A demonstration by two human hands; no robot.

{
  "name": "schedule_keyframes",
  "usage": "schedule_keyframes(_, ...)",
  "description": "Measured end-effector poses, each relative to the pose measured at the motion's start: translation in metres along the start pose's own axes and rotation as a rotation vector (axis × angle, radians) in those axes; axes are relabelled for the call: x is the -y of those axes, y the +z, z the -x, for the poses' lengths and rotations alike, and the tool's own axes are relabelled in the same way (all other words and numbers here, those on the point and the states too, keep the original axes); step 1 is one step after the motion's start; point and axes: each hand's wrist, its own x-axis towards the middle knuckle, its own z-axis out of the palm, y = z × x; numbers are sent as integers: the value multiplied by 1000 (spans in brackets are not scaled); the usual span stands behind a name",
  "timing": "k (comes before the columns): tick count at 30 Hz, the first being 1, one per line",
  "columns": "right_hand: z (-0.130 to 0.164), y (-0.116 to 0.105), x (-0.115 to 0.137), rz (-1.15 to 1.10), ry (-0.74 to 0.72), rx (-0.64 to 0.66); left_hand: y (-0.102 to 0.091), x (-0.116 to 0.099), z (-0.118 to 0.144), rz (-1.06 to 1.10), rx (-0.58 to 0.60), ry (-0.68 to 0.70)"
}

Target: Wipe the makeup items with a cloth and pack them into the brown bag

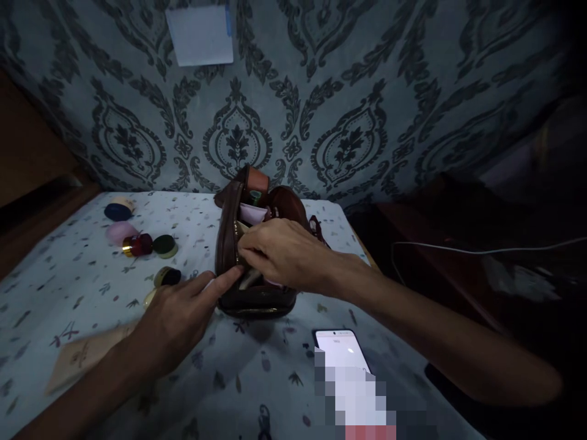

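Phone (342, 348): lit, near table (68, 287) edge | left hand (177, 321): forefinger out, others loosely curled, steadying brown bag (257, 244) at mid-table | right hand (287, 253): fingers pinched on bag's open rim, spreading it | compacts (142, 244): left of bag, set apart.

Brown bag (257, 293), open, upright on patterned tablecloth (82, 275); right hand (279, 253) reaching into its top, left hand (178, 315) with forefinger touching its side; small round cosmetic cases (147, 244) to the left; lit phone (342, 351) nearby

One bag (257, 256) (open), one phone (342, 349)
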Motion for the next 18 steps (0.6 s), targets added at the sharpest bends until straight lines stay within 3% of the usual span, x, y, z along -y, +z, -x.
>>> schedule_keyframes(12, -14, -8, -7, 160, -43, 332, 7, -1, 0, 6, -24, -7)
schedule_keyframes(18, -16, -7, -9, 147, -27, 348, 6, -3, -1, 17, -25, -11)
